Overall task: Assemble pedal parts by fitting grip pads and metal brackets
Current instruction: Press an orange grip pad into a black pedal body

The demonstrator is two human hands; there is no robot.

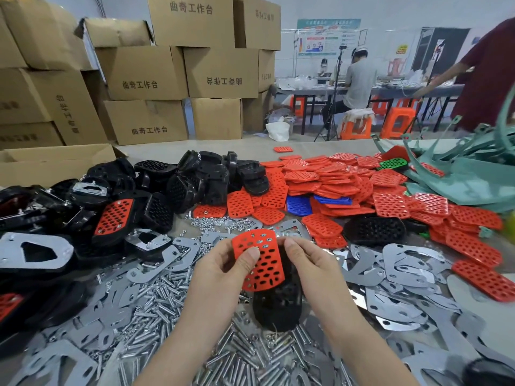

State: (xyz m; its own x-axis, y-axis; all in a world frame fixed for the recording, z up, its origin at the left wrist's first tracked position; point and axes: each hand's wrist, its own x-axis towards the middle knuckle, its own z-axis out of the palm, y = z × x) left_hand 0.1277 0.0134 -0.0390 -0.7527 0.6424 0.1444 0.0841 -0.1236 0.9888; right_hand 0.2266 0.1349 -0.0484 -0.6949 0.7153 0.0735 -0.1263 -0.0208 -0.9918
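- My left hand (220, 270) pinches a red grip pad (267, 271) by its left edge, with the thumb flat on the pad's holed face and the fingers curled behind it.
- My right hand (312, 263) is curled round the right side of a black pedal body (278, 307). Its thumb tip touches the pad's upper right corner.
- Both hands are raised over the bench with the wrists close together. The pad sits between them, tilted toward me.
- The pad lies over the upper part of the black body but does not look seated. I judge I am lining it up, so this pedal is at its first step.
- No bracket is on this body as far as I can see, though its underside is hidden.
- To the far left of my left hand lies a finished-looking pedal (113, 218), its red pad set into black. Nearer me on that side, another pedal (33, 252) shows a metal plate fitted.
- Beyond both hands is a heap of bare black bodies (195, 176). Up and to the right of my right hand is a large pile of loose red pads (334, 176).
- Loose metal brackets (404, 274) lie to the right of my right hand, and bolts (156, 299) lie below my left hand.
- Judging by these piles, most of the work is still ahead.
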